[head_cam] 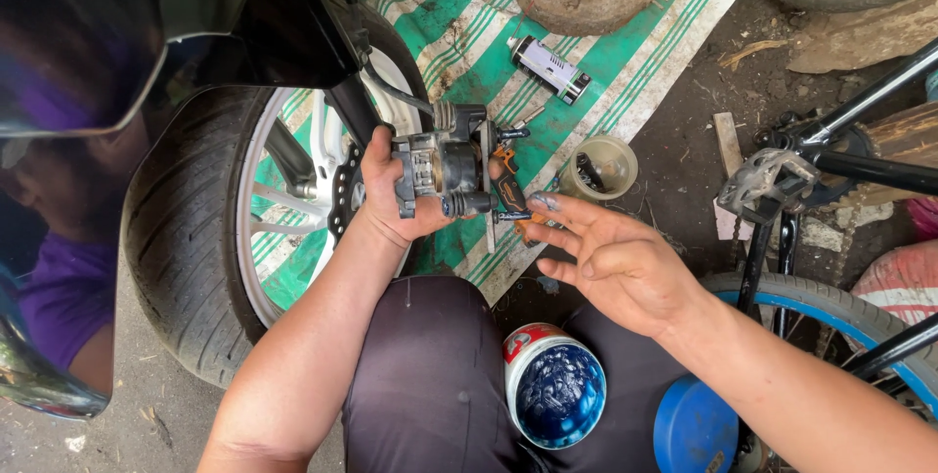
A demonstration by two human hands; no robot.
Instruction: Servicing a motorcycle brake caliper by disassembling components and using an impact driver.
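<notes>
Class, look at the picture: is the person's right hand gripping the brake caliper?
No, the right hand is spread open beside the brake caliper, which the left hand holds.

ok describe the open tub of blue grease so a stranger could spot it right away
Start at the big motorcycle tyre, then look right to the person's dark-clad lap. The tub sits between the knees, below the right hand. It is round, open and full of glossy dark-blue grease, unlike the flat blue lid beside it.
</notes>
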